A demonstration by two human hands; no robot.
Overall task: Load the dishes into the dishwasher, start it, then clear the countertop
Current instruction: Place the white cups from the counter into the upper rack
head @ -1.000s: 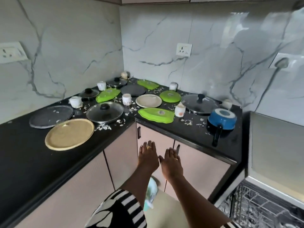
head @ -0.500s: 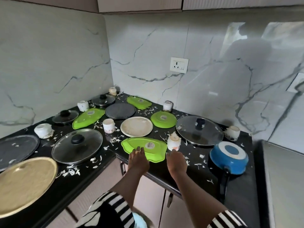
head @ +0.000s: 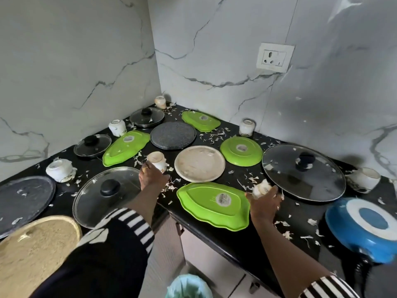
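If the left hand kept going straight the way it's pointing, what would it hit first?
The upturned white cup, just beyond the left hand. The fingertips look level with the cup's side, though I can't tell whether they touch it. Nothing else lies between them.

White grey-veined marble walls (head: pixel 75 61), a wall socket (head: pixel 275 57), pale cabinets (head: pixel 204 254) below.

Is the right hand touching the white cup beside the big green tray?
Touching. In the head view the right hand grips the white cup, fingers wrapped round its lower part, just right of the green tray.
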